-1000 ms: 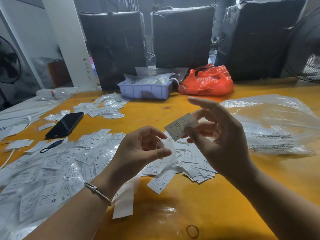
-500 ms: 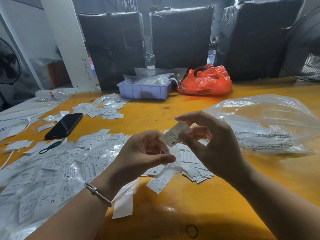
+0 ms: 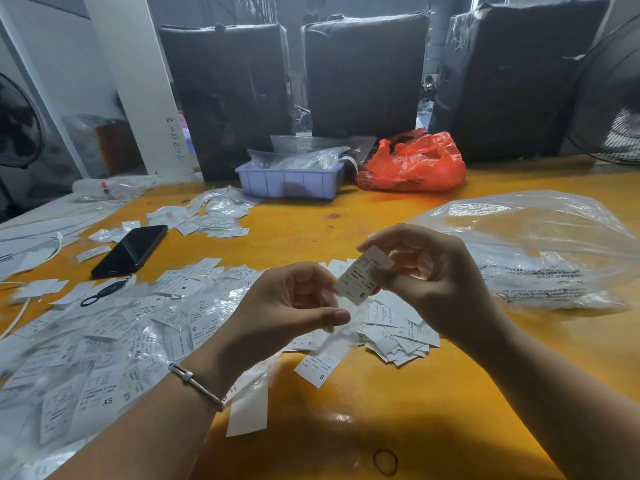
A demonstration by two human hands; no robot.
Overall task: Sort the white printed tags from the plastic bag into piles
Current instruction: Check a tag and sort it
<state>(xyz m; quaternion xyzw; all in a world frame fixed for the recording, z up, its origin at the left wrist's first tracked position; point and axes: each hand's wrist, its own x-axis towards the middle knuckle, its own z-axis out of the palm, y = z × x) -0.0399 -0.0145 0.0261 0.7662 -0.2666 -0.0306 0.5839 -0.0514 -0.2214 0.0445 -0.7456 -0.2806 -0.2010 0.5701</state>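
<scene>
**While tags cover the table, one hangs between two hands**

While the clear bag (image 3: 540, 251) lies nearly empty and the tray (image 3: 289, 183) holds plastic packets, the right hand (image 3: 440, 285) pinches a tag (image 3: 363, 275) marked S above the pile (image 3: 398, 336), long axis tilted up-right. The left hand (image 3: 287, 313) curls loosely, touching its lower end.

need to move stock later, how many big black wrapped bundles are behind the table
3: left bundle, middle bundle, right bundle, in a row behind the table. More may be hidden.
</scene>
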